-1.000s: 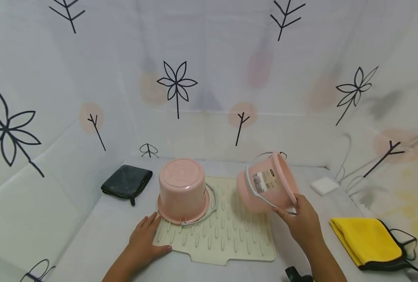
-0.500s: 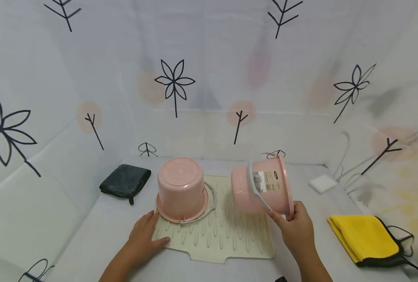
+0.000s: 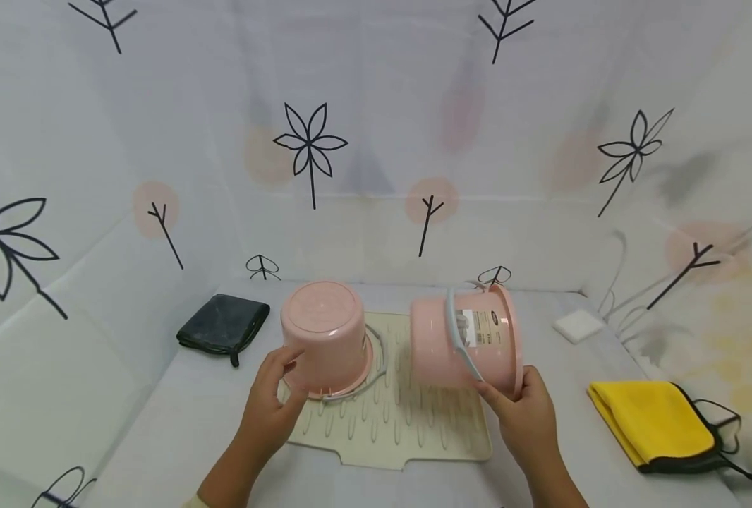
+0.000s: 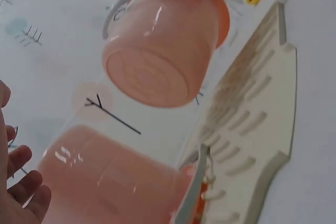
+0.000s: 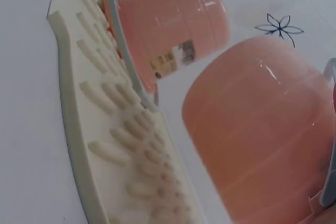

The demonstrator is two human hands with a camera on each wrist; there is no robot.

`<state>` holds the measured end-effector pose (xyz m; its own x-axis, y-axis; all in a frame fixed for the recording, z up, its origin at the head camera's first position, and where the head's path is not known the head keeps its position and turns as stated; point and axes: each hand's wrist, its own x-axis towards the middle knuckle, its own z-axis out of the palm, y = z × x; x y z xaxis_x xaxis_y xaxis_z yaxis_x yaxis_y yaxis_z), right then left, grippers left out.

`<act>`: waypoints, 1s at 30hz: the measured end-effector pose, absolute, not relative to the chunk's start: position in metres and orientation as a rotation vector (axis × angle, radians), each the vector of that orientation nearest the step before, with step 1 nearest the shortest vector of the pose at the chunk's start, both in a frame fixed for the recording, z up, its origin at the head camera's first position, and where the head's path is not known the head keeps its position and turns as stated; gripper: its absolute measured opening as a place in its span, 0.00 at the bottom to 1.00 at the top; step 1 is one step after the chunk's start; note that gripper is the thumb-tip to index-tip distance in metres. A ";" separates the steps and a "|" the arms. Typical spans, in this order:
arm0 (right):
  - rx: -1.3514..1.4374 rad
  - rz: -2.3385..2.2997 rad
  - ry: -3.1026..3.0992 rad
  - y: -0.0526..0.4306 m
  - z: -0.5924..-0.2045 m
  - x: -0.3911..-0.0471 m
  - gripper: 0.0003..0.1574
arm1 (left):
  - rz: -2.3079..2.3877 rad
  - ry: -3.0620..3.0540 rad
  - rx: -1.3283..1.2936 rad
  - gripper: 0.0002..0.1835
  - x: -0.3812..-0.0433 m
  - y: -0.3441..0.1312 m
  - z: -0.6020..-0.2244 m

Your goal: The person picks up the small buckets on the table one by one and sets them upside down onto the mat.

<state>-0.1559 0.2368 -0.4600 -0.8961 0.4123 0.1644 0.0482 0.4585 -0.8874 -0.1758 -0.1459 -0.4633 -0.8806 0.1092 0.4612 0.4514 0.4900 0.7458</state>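
The right hand point(image 3: 528, 416) grips a tipped pink bucket point(image 3: 432, 342) by its rim, thumb on the near side close to the end of the pale blue handle point(image 3: 455, 324). The bucket is held above the right part of a cream ribbed mat point(image 3: 414, 441), clear of it. It lies on its side in the air: its long axis runs roughly parallel to the far edge of the table point(image 3: 154, 444), with the mouth toward the right edge and the base toward the left. Its paper label point(image 3: 480, 328) faces the near edge.

The left hand point(image 3: 269, 398) has loosely bent fingers and grips nothing; it is beside an upturned pink bucket point(image 3: 325, 328), and whether they touch cannot be told. That bucket stands mouth down on the mat, its axis vertical.

A folded dark cloth point(image 3: 223, 326) lies by the table's far left corner, a white block point(image 3: 579, 325) near the far right corner, and a folded yellow cloth point(image 3: 655, 423) along the right edge.
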 end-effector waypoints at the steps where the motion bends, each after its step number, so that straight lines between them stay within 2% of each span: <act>1: -0.394 1.437 -2.349 0.236 -0.460 -0.156 0.34 | -1.354 -2.363 -0.521 0.31 -0.177 -0.140 -0.459; 5: -0.398 1.524 -2.323 0.232 -0.459 -0.155 0.35 | -1.397 -2.362 -0.665 0.32 -0.182 -0.114 -0.449; 12: -0.419 1.606 -2.264 0.229 -0.463 -0.152 0.35 | -1.695 -2.455 -0.702 0.33 -0.199 -0.068 -0.440; 21: -0.413 1.650 -2.207 0.229 -0.465 -0.148 0.32 | -1.892 -2.544 -0.668 0.47 -0.229 -0.021 -0.439; 30: -0.410 1.729 -2.150 0.228 -0.463 -0.141 0.30 | -2.051 -2.485 -0.704 0.57 -0.236 -0.005 -0.453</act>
<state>-0.1412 0.2279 -0.4632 -0.8965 0.4340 0.0894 0.0058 0.2132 -0.9770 -0.2359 -0.0055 -0.4531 -0.8972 0.4168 0.1461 0.2226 0.1409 0.9647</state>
